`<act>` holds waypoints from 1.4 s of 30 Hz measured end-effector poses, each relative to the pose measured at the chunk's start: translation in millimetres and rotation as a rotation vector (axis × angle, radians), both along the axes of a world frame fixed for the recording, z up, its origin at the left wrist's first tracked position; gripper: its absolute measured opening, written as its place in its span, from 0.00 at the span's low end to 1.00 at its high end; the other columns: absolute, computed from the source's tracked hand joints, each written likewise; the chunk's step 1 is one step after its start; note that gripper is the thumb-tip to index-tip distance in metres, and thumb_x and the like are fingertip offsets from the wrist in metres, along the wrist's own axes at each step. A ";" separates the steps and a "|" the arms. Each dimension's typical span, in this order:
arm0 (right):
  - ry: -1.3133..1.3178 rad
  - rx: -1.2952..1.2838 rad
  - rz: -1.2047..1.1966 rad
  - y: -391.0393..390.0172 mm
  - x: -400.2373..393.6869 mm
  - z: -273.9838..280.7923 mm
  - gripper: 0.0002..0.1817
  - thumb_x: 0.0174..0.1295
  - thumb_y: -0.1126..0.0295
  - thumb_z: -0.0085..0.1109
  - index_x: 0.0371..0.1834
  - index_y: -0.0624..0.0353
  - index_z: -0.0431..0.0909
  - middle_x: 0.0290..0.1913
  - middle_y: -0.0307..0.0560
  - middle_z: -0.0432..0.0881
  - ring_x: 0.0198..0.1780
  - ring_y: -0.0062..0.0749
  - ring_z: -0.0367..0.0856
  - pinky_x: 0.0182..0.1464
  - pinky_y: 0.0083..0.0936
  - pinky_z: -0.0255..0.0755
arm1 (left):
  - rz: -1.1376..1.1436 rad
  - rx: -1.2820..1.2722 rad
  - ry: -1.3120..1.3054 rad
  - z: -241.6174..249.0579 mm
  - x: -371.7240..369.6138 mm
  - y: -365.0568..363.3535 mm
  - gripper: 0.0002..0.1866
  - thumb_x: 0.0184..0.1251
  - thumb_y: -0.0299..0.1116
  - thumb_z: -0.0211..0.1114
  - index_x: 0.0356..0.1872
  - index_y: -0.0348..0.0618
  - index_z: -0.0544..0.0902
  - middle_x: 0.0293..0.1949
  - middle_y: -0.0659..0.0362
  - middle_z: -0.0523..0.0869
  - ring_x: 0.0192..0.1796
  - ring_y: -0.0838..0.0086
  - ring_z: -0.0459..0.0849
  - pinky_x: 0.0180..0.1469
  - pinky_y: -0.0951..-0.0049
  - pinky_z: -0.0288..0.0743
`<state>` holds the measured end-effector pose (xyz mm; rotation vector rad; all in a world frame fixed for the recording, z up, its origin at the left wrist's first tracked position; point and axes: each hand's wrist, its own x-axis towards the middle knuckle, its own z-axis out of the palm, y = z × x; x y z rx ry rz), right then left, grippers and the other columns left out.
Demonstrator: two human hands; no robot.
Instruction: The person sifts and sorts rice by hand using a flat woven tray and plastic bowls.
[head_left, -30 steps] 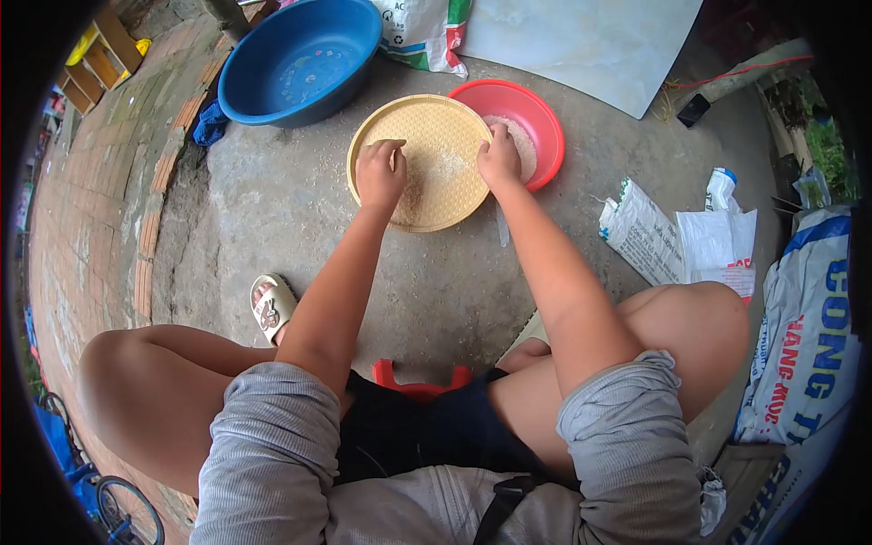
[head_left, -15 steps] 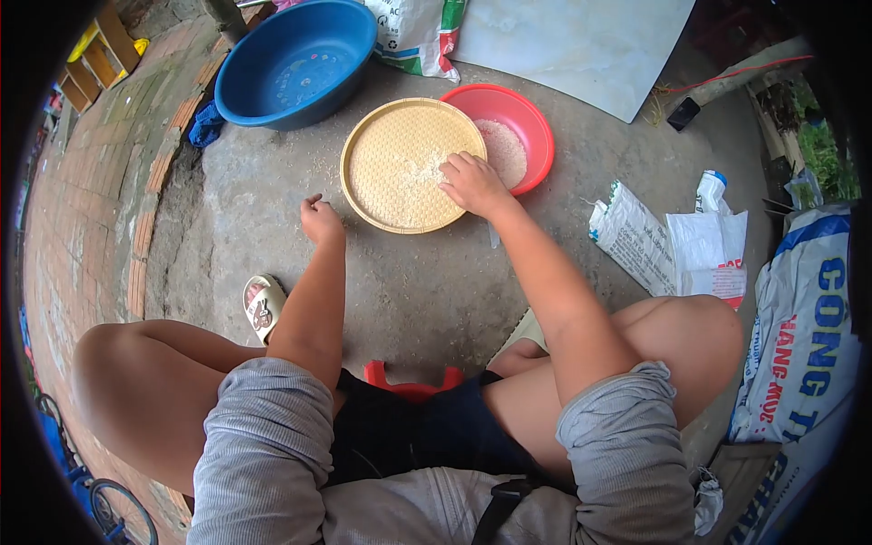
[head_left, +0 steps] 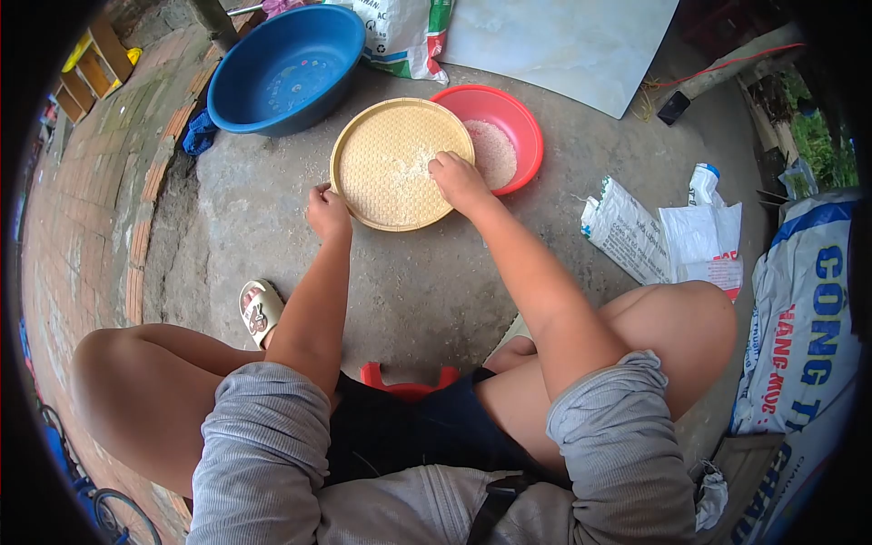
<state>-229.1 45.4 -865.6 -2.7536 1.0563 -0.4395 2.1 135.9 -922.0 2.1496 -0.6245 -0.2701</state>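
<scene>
A round woven bamboo winnowing tray holds pale rice grains scattered over its middle and lower part. Its right side overlaps a red plastic basin, which has more rice inside. My left hand is at the tray's lower left rim, fingers curled around the edge; the fingertips are partly hidden. Over the tray's right side, my right hand has its fingers bent and drawn together beside the grains. Anything pinched between them is too small to make out.
A large blue basin stands at the upper left, beside a printed sack. White bags lie on the concrete at right, near large printed sacks. Between my legs is a red stool. A pale board lies behind.
My left hand has moved from beside the tray to its left rim. My right hand has drawn its fingers closer together over the grains. The whole view has shifted slightly.
</scene>
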 end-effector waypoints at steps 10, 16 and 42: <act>0.057 -0.066 -0.022 -4.3 0.6 0.7 0.09 0.52 0.81 0.50 0.37 0.63 0.72 0.40 0.52 0.74 0.47 0.44 0.75 0.50 0.35 0.73 | 0.046 -0.030 0.039 5.7 0.9 -5.8 0.12 0.61 0.32 0.50 0.41 0.45 0.80 0.34 0.48 0.85 0.37 0.55 0.83 0.42 0.59 0.74; -0.052 -0.070 -0.186 -20.9 -7.5 0.2 0.08 0.54 0.79 0.51 0.38 0.64 0.71 0.42 0.55 0.73 0.49 0.47 0.74 0.52 0.36 0.71 | -0.009 -0.117 0.082 1.3 -0.7 -9.5 0.11 0.63 0.35 0.52 0.41 0.44 0.80 0.34 0.49 0.85 0.37 0.56 0.83 0.42 0.60 0.74; -0.488 0.499 -0.618 -49.8 -23.7 -31.5 0.15 0.62 0.60 0.53 0.37 0.64 0.76 0.34 0.59 0.82 0.39 0.50 0.81 0.44 0.38 0.72 | -0.020 -0.044 -0.033 11.3 0.8 -17.1 0.10 0.59 0.32 0.56 0.40 0.41 0.79 0.40 0.53 0.81 0.46 0.59 0.79 0.49 0.62 0.71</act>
